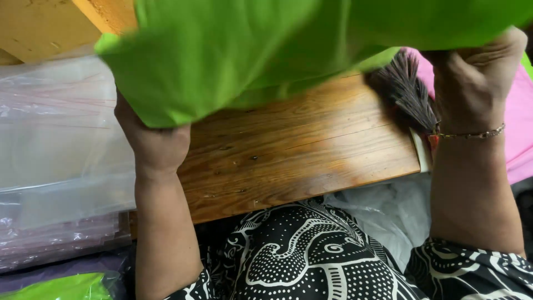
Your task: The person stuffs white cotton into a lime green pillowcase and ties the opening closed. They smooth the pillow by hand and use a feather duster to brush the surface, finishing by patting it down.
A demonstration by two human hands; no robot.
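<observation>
Green fabric, a bright lime cloth (250, 50) with a soft matte weave, fills the top of the view and hangs lifted above a brown varnished wooden board (300, 150), held up by 2 hands so that it stays clear of the surface and drapes freely. The left hand (155, 141) grips the cloth's lower left fold from beneath, its fingers curled closed into the material and hidden by it, which keeps that corner bunched and raised. The right hand (472, 78) is clenched on the cloth's right edge, knuckles toward the camera and fingers tucked under the fabric; a thin gold chain bracelet (472, 133) sits at its wrist. Held at both ends like this, the cloth stretches across the board, and its blurred edges suggest it is in motion. Just beside the right hand, on the board's right end, lies a dark feathery brush-like tuft (408, 91) with a pale handle end below it; what it is exactly I cannot tell. To the left, a stack of clear plastic bags (55, 155) rests near the board, well within reach of the left arm. A pink cloth (522, 128) lies behind the right wrist, and a white crumpled plastic sheet (383, 214) sits under the board's near edge, against the person's black-and-white patterned garment (311, 255). Another scrap of lime cloth (61, 288) shows at the lower left.
</observation>
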